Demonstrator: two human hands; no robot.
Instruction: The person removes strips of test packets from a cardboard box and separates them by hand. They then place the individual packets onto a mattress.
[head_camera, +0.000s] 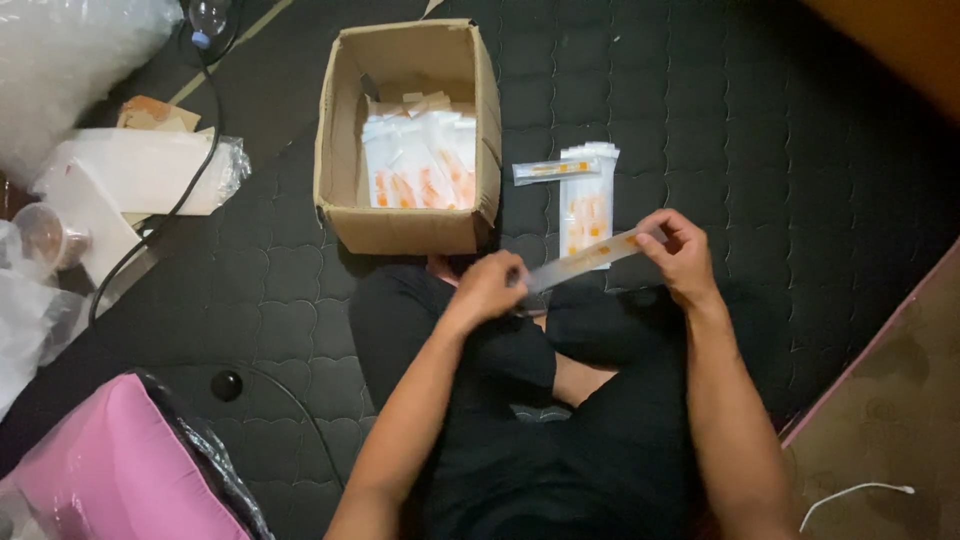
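You are pinching a long clear sachet (585, 260) between your left hand (490, 287) and right hand (678, 252); a cardboard box (408, 228) is sitting just beyond.

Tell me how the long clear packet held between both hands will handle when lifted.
The clear packet probably handles light: the left hand and right hand hold it only by its ends. It spans the gap almost straight, so it seems fairly stiff, perhaps from what is inside. Its glossy plastic film may be slippery.
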